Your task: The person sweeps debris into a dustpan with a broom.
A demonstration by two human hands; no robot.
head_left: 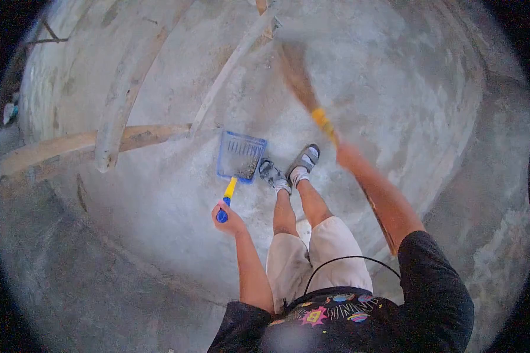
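sweeping grit into a blue dustpan on a bare concrete floor

the left hand point(228, 219) is wrapped around the yellow-and-blue handle of the dustpan point(240, 155), which sits flat at centre frame, touching the left foot point(272, 175); its long axis runs from the hand up-frame, open mouth pointing to the top of the picture. the right hand point(346, 154) grips the broom point(303, 88), blurred, slanting from centre right up to the top middle, bristles uppermost. grey dust already lies in the pan, so i judge some is gathered; the floor point(394, 76) still looks dusty. wooden poles point(123, 94) lean at upper left.
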